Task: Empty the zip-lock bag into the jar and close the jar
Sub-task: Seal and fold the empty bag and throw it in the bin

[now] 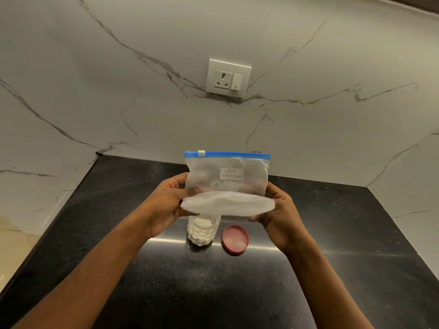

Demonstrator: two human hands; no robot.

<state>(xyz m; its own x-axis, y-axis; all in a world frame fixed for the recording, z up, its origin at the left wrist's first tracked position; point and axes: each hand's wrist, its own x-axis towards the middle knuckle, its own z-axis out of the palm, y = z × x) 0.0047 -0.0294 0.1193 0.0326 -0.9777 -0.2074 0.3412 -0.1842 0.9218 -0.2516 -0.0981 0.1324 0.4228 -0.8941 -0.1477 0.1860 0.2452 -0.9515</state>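
Above the jar (pixel 203 230), both hands hold the zip-lock bag (pixel 226 184) upright, its blue zip strip on top and seemingly shut, slider near the left end. Left hand (pixel 166 205) has fingers closed on the bag's lower left edge; right hand (pixel 276 211) likewise closed on the lower right edge, fingers curled under the bulging bottom where the white powder sits. Handwritten label reads "milk powder", partly blurred. Jar stands open on the dark counter (pixel 356 233), directly below the bag, already holding some white powder. Red lid (pixel 235 239) lies just right of the jar, apart from it, inner face up. Judgement: pouring step not yet begun; bag is full. Next move calls for opening the zip, then tipping one corner over the jar mouth, which looks narrow against the bag's width, so spillage is a risk. Behind the jar, on the marble wall, a socket plate (pixel 228 78). Nothing stands between bag and jar.
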